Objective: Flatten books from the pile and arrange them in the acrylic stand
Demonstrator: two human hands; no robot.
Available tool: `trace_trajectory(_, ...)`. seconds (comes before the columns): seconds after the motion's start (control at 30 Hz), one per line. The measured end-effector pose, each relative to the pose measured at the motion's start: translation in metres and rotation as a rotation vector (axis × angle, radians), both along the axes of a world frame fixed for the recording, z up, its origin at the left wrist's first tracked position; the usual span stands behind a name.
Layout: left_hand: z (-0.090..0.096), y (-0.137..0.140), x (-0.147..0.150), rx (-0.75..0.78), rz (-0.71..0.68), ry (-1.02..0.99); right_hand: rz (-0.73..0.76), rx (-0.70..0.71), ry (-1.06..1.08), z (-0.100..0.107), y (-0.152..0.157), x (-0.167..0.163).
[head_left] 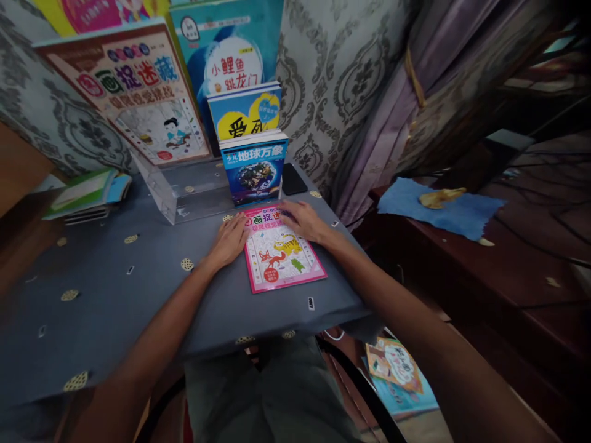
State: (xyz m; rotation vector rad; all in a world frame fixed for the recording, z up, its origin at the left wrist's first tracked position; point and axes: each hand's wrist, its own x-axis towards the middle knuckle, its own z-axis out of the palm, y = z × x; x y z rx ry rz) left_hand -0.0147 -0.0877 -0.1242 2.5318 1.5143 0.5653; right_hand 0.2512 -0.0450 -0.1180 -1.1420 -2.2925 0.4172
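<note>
A pink-bordered children's picture book (289, 255) lies flat on the dark grey tablecloth, its cover showing a red fox and a yellow striped cat. At its upper left edge, my left hand (228, 240) rests with fingers stretched out, the tips at the cover's edge. My right hand (302, 221) lies spread across the upper right corner and covers part of the title. Neither hand is closed around anything. Just behind the pink book stands a blue book with a globe on it (256, 175).
A clear stand (159, 191) holds a brown-bordered book (133, 98). Behind the globe book are a yellow-and-blue book (244, 114) and a teal book (231, 43). A black phone (294, 179) lies at the right; a stack of booklets (87, 194) lies left. More books (401, 378) lie below, right.
</note>
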Motion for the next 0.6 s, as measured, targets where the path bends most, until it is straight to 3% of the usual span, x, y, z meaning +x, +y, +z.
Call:
trace_trajectory(0.23,-0.002,0.014,-0.023,0.000,-0.123,-0.088,0.349,0.058,-0.057,0.013,-0.033,-0.064)
trace_trajectory(0.43,-0.008,0.017,-0.025,-0.001,-0.113,-0.099,0.395,0.092,-0.222,0.015,-0.052,-0.075)
trace_trajectory(0.6,-0.010,0.017,-0.024,0.003,-0.116,-0.115,0.388,0.135,-0.295,0.018,-0.111,-0.064)
